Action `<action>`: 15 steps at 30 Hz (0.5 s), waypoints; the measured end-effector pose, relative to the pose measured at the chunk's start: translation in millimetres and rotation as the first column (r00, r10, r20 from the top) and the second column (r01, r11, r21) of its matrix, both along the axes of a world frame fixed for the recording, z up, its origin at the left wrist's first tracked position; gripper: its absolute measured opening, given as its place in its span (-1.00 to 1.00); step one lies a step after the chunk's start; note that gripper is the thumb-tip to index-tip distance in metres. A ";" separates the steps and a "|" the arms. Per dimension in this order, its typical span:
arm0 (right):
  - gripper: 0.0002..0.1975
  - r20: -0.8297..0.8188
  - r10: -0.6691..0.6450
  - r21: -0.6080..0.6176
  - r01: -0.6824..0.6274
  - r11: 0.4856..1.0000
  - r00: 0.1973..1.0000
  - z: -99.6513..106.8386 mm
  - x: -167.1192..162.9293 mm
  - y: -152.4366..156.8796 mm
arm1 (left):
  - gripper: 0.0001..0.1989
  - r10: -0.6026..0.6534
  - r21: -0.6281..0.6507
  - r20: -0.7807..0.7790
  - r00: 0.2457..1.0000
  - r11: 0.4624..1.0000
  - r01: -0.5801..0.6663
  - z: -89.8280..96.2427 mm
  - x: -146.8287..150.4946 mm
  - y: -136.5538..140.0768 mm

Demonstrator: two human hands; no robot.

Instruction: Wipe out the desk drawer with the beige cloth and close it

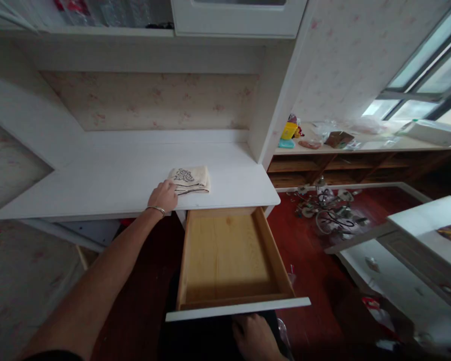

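A folded cream cloth [191, 179] with a dark printed pattern lies on the white desk top [116, 175]. My left hand [164, 197], a bangle on its wrist, reaches forward and its fingers rest on the cloth's near left edge. Just below the desk, a wooden drawer [227, 255] with a white front is pulled fully out and its inside is bare. My right hand [256, 337] hangs low beneath the drawer's white front, fingers curled, with nothing visible in it.
To the right, a low wooden shelf [361, 165] holds small items and bags. A metal lamp fixture [325, 208] lies on the red floor. A white dresser [417, 260] stands at the near right. Cabinets hang above the desk.
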State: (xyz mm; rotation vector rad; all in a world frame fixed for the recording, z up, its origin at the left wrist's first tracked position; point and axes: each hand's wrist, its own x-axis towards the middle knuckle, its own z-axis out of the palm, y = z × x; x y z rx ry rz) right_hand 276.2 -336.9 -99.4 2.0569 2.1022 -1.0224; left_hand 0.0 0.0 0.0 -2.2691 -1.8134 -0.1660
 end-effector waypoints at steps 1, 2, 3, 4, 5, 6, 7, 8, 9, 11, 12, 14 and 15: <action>-0.69 0.007 0.002 -0.003 -0.002 1.000 1.000 0.1 0.0 -1.2 | -0.60 -0.053 0.023 0.003 0.999 0.998 0.053 1.4 10.7 3.6; -0.69 0.012 0.002 -0.005 -0.002 1.000 1.000 -0.1 0.1 -2.0 | -0.59 -0.091 0.039 0.008 0.996 0.995 0.091 0.8 20.8 7.6; -0.69 0.013 0.000 -0.006 0.000 1.000 1.000 -0.7 0.2 -2.3 | -0.55 -0.111 0.047 0.012 0.994 0.993 0.110 -1.7 29.7 11.7; -0.68 0.013 -0.006 -0.004 0.006 1.000 1.000 -1.6 0.4 -2.1 | -0.50 -0.110 0.039 0.017 0.994 0.993 0.109 -5.9 37.2 15.8; -0.66 0.012 -0.010 -0.003 0.010 1.000 1.000 -2.9 0.6 -1.5 | -0.43 -0.092 0.007 0.023 0.996 0.996 0.091 -11.5 43.1 19.9; -0.65 0.010 -0.012 -0.003 0.012 1.000 1.000 -4.3 0.9 -0.6 | -0.37 -0.060 -0.044 0.028 0.998 0.997 0.061 -18.0 47.5 23.4; -0.65 0.009 -0.010 -0.003 0.010 1.000 1.000 -5.8 1.2 0.6 | -0.32 -0.027 -0.101 0.033 0.999 0.994 0.030 -24.7 50.7 26.3; -0.65 0.010 -0.006 -0.004 0.006 1.000 1.000 -7.1 1.4 1.8 | -0.30 0.000 -0.146 0.037 0.999 0.989 0.005 -30.9 52.8 28.1; -0.64 0.013 -0.002 -0.005 0.002 1.000 1.000 -8.1 1.5 3.1 | -0.29 0.015 -0.168 0.042 0.999 0.986 -0.008 -36.3 54.1 28.6; -0.63 0.023 0.009 -0.012 -0.009 1.000 1.000 -9.3 1.2 5.6 | -0.32 0.004 -0.127 0.051 0.999 0.992 0.003 -42.5 55.1 25.1; -0.63 0.030 0.015 -0.015 -0.015 1.000 0.999 -9.5 0.9 6.8 | -0.33 -0.019 -0.083 0.052 0.998 0.996 0.023 -43.3 55.2 21.0; -0.62 0.045 0.033 -0.023 -0.032 0.999 0.998 -9.9 0.2 9.2 | -0.37 -0.080 -0.016 0.045 0.996 0.997 0.081 -41.3 54.5 8.8; -0.62 0.050 0.046 -0.029 -0.045 0.999 0.998 -10.3 -0.1 10.3 | -0.39 -0.111 0.000 0.042 0.993 0.994 0.111 -39.3 53.8 1.4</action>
